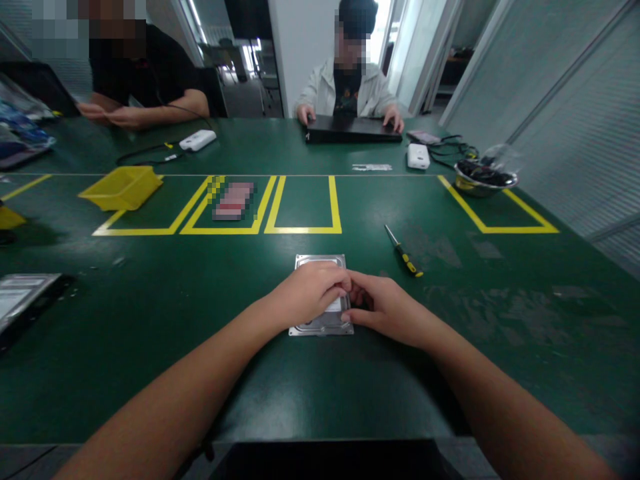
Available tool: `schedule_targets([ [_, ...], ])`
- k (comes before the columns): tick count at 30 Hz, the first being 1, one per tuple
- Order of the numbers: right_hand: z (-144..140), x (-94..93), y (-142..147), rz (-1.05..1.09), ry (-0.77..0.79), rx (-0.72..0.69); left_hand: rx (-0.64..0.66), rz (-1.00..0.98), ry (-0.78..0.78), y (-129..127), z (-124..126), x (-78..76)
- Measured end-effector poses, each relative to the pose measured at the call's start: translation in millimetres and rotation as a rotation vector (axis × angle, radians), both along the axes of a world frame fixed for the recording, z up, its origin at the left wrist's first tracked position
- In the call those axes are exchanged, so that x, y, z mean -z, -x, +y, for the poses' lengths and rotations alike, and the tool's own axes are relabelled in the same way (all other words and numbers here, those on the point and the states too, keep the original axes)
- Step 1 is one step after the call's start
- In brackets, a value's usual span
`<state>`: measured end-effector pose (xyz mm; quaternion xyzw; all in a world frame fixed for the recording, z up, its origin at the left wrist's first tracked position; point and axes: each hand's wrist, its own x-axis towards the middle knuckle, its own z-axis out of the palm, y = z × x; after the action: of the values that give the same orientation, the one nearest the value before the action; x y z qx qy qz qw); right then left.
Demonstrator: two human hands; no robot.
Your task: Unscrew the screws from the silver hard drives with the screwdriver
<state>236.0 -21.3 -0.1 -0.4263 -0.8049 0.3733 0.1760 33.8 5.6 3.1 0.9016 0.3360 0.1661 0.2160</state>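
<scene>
A silver hard drive (325, 325) lies flat on the green table in front of me, its label partly covered by my hands. My left hand (317, 288) reaches across the top of the drive, fingers bent together and pointing right. Its fingertips meet the fingers of my right hand (377, 303) above the drive's right edge; anything small between them is hidden. The right hand is curled at that edge, its thumb on the drive's lower right side. To the right lies a screwdriver (409, 261) with a black and yellow handle, touched by neither hand.
Yellow tape outlines mark the table, with a yellow bin (123, 189) and a blurred reddish item (234, 201) there. A metal bowl (483, 183) of dark parts stands right. Another drive (27, 297) lies left. Across the table, one person holds a black laptop-like object (354, 130); another sits left.
</scene>
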Motion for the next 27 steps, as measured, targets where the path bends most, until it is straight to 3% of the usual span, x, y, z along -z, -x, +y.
schedule_targets([
  [14, -1, -4.2, -6, -0.023, 0.037, 0.014, -0.138, 0.039, 0.118, -12, 6, -8.6],
  [27, -2, -6.7, -11, -0.158, -0.065, 0.075, -0.202, 0.066, 0.189, -20, 14, -11.0],
])
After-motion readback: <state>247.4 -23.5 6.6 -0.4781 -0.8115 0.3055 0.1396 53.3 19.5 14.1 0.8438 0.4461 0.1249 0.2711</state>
